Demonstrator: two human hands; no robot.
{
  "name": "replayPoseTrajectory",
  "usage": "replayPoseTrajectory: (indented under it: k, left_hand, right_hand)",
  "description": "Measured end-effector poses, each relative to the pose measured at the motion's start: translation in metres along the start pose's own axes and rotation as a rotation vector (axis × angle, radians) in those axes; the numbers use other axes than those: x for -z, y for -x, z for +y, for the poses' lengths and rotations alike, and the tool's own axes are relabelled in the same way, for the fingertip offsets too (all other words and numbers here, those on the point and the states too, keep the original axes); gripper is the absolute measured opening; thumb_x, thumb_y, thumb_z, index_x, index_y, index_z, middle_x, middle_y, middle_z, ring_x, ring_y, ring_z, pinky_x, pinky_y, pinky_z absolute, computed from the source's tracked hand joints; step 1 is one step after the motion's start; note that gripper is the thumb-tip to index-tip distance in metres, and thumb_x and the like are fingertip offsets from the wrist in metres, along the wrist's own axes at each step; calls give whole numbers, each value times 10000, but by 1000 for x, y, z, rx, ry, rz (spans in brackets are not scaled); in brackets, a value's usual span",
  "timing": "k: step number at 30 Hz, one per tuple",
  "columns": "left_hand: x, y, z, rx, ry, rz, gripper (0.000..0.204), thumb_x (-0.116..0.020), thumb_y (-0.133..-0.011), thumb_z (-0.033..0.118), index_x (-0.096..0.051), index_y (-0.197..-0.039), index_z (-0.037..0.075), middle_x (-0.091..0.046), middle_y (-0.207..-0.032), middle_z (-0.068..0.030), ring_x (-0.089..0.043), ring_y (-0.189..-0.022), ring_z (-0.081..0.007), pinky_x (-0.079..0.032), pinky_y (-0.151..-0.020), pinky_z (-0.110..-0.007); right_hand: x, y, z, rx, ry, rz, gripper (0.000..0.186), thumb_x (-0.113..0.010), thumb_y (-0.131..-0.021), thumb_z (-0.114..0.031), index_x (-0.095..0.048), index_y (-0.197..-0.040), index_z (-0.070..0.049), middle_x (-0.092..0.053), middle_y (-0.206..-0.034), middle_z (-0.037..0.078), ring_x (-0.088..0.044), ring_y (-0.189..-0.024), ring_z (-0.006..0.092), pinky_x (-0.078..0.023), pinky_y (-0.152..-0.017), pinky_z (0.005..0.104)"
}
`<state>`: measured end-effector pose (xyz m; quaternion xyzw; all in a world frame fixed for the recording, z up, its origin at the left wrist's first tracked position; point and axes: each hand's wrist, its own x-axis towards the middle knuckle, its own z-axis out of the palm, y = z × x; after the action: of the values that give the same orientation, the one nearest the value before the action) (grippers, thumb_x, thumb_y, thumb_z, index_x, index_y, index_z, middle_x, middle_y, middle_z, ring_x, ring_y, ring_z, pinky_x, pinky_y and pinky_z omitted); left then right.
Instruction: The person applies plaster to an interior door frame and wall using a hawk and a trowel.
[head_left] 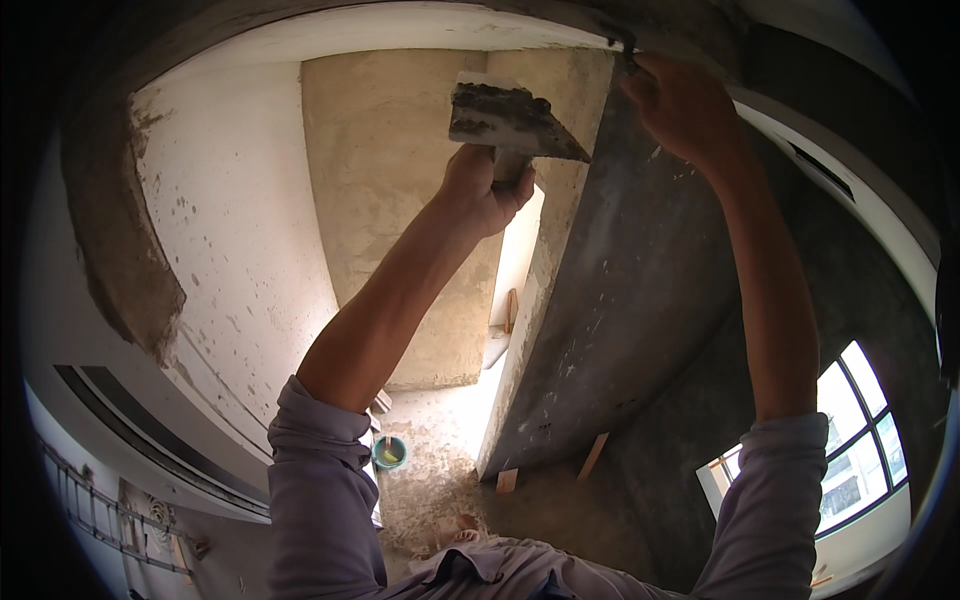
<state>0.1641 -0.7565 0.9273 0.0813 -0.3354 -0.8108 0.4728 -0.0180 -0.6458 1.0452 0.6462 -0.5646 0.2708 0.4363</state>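
Our left grip (478, 190) clasps the stubby handle (511, 168) of a flat, pale grey plate (515, 138) smeared with dark mortar (505, 102), probably stiff and top-heavy, best held there, left of the dark grey wall (620, 290), near whose top our right grip (685, 108) grasps a thin dark tool (628, 52).

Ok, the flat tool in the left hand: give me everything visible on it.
The flat tool has a broad, pale grey plate, perhaps metal, narrowing to a point at the right. Dark, lumpy, mortar-like material covers much of the visible face. A short, stubby handle projects below, gripped by the left hand. It's raised at upper centre, tilted, with a tan wall behind. Handle material: can't tell.
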Motion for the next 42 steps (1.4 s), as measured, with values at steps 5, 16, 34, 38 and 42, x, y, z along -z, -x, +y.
replayPoseTrajectory:
  k: [5,16,34,38,42]
  left_hand:
    - [-8,10,-2,-30,-41,96,193,-447,-981,282,-522,-1085,137,-576,-964,-17,-575,-812,-126,-523,-618,-245]
    - [4,19,-4,-31,-55,4,217,-543,-942,295,-498,-1121,181,-534,-1033,5,-516,-910,-113,-490,-717,-264]
    - [64,53,-11,-92,-89,-213,255,-537,-953,327,-538,-1112,127,-623,-993,-4,-637,-826,-128,-569,-604,-243]
    - [61,61,-12,-157,-109,-303,269,-501,-968,327,-523,-1138,119,-610,-1054,-29,-638,-882,-143,-586,-618,-258]
    - [49,79,-9,-222,-196,-159,251,-492,-972,308,-516,-1142,124,-601,-1065,-31,-636,-890,-146,-587,-612,-268]
  right_hand:
    - [20,22,21,-142,162,-60,330,-563,-899,-293,-610,-1136,-68,-657,-955,171,-619,-949,336,-480,-813,443]
    - [79,30,-16,68,243,22,380,-586,-893,-314,-604,-1173,-57,-655,-1036,145,-621,-987,318,-485,-844,411]
    - [33,213,-28,-43,-451,-60,298,-670,-834,-167,-616,-1094,-33,-635,-901,130,-631,-792,312,-499,-699,412]
    - [26,224,-45,-28,-432,-108,316,-675,-826,-144,-593,-1118,-55,-588,-812,106,-613,-717,288,-483,-616,400]
    - [-6,204,-38,-47,-430,-81,332,-672,-833,-117,-574,-1142,-43,-590,-828,113,-621,-720,282,-484,-599,383]
